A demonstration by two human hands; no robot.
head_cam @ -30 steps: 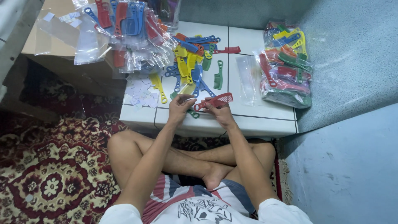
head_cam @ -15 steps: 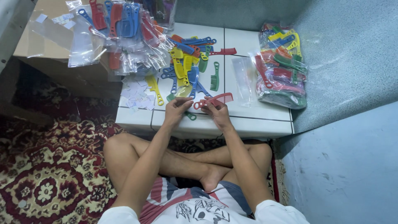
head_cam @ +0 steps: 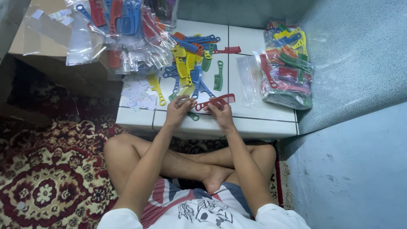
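- Here, in the head view, our right hand (head_cam: 221, 113) pinches a red comb (head_cam: 216, 101) over the white table (head_cam: 263, 123).
- Our left hand (head_cam: 179, 110) curls its fingers around a pale item, unclear.
- Loose combs (head_cam: 190, 63) lie at twelve o'clock.

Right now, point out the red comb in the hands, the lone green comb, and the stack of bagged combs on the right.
red comb (head_cam: 218, 101), head view, middle of its toothed spine.
green comb (head_cam: 218, 76), head view, mid-body.
bagged combs (head_cam: 286, 68), head view, top bag's centre.

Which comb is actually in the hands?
The red comb, held by the right hand and reaching toward the left hand; the other combs lie loose in the pile.
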